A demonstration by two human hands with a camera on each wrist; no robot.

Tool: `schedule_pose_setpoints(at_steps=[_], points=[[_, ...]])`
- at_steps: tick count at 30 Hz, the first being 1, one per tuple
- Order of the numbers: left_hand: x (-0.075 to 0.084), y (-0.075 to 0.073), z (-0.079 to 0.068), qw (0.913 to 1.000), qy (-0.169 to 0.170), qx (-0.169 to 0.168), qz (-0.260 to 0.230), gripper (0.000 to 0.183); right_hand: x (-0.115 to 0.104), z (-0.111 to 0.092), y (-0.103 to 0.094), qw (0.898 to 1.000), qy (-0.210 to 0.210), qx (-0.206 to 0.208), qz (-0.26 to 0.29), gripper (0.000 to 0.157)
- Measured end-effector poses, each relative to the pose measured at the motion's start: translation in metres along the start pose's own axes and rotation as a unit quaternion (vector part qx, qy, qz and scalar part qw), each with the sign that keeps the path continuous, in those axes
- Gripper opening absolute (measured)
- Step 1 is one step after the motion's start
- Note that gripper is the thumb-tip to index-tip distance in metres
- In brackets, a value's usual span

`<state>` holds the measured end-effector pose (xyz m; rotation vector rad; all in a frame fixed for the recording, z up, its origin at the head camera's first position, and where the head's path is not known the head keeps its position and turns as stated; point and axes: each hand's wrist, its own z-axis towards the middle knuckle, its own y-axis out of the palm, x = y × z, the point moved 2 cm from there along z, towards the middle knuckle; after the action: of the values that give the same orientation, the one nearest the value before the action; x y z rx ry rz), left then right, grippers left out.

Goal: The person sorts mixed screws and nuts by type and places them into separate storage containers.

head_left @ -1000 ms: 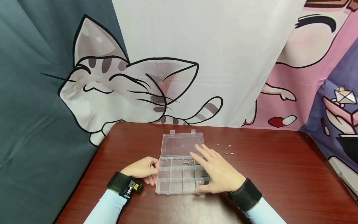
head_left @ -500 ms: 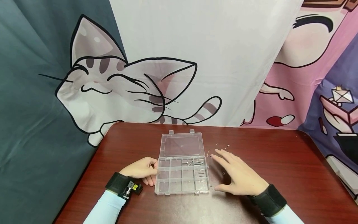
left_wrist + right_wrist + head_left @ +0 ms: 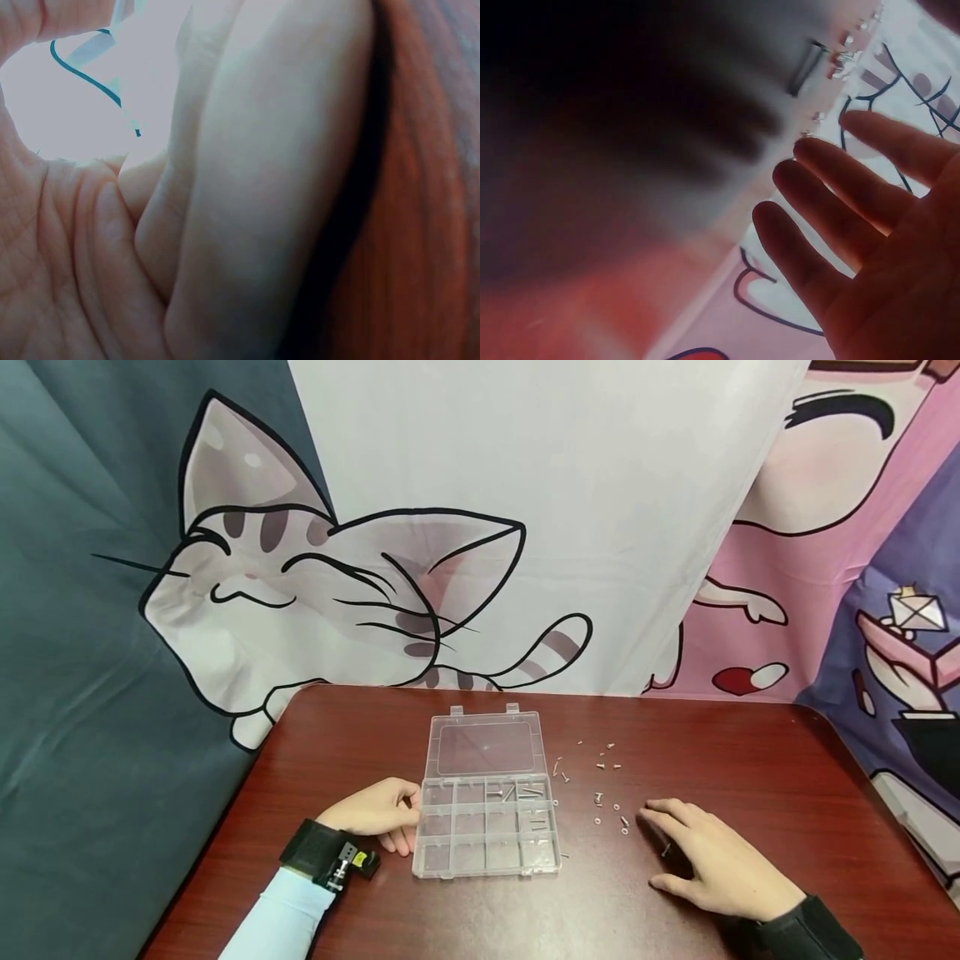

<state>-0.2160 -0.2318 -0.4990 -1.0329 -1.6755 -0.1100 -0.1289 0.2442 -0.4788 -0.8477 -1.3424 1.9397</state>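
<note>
The clear compartment box [image 3: 468, 856] lies on the desk [image 3: 480, 927] with its lid [image 3: 491, 735] laid back toward the printed cloth [image 3: 562, 485], and stored screws [image 3: 532, 792] rest in compartments toward its far right side. The left hand [image 3: 371, 810] is at the box's left edge, fingers curled, its grip clamped on that edge. The right hand [image 3: 712, 860] is well apart from the box on its right, its grip apart, thumb clear of the extended fingers and a single screw [image 3: 666, 850] between them, while loose screws [image 3: 598, 798] and small rings [image 3: 597, 821] lie scattered between hand and box.
</note>
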Motion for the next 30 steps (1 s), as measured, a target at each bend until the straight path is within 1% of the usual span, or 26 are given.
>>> schedule_pose_setpoints(at_steps=[2,5,8,11,15,20,25,30], points=[[0.0,0.0,0.0,1.0,0.001,0.001,-0.001,0.017,0.001,-0.004,0.0,1.0,-0.025,0.017,-0.004,0.061],[-0.001,0.0,0.0,1.0,-0.001,0.001,-0.003,0.016,0.0,-0.008,0.0,0.996,-0.065,0.055,0.005,0.037],[-0.003,0.001,0.0,1.0,-0.005,0.001,-0.004,0.016,-0.002,-0.009,0.001,0.992,-0.092,0.089,0.002,0.026],[-0.003,0.001,0.0,1.0,-0.007,0.002,-0.004,0.017,-0.006,-0.009,0.002,0.99,-0.093,0.1,-0.023,0.025],[-0.003,0.002,0.001,1.0,-0.007,0.002,-0.003,0.017,-0.01,-0.008,0.004,0.99,-0.084,0.098,-0.058,0.032],[-0.001,0.002,0.001,1.0,-0.003,-0.003,-0.001,0.016,-0.011,-0.005,0.006,0.989,-0.073,0.099,-0.081,0.033],[0.0,0.001,0.0,1.0,-0.001,-0.004,0.0,0.017,-0.012,0.0,0.004,0.991,-0.064,0.09,-0.073,0.034],[0.0,0.001,0.001,1.0,-0.002,-0.004,-0.002,0.018,-0.013,0.009,0.002,0.996,-0.052,0.067,-0.025,0.04]])
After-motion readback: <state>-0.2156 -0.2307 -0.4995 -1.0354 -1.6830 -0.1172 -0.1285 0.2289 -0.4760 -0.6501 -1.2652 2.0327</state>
